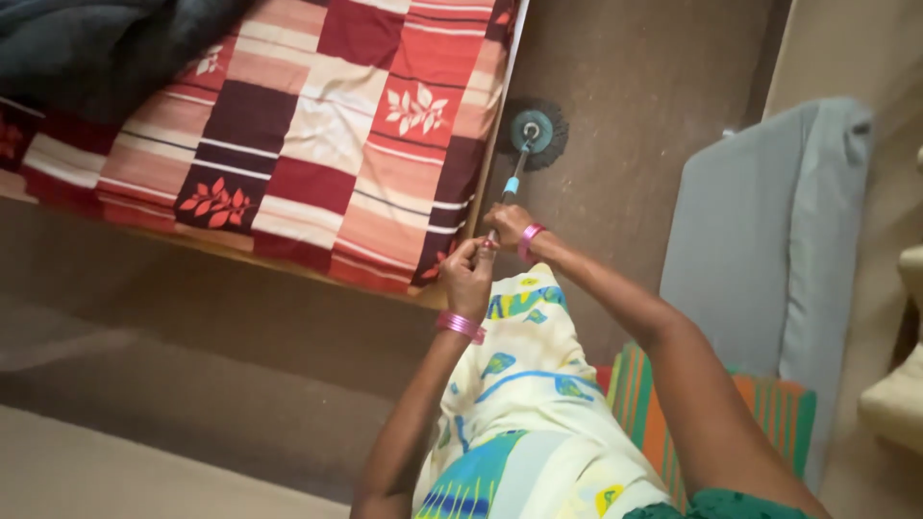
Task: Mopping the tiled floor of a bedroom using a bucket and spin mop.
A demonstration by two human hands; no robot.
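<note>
A round spin mop with a teal hub and dark fringe (532, 133) rests on the brown floor beside a bed. Its thin handle (511, 187) runs from the head back toward me. My right hand (510, 226) grips the handle lower down, nearer the mop head. My left hand (467, 277) is closed around the handle's upper end, just behind the right hand. Both wrists carry pink bangles. The handle is mostly hidden inside my two fists.
A bed with a red, maroon and cream checked sheet (327, 135) and a dark blanket (87, 48) lies left of the mop. A grey mattress (760, 240) leans at the right. A striped orange-green mat (644, 404) lies by my patterned garment (529, 413).
</note>
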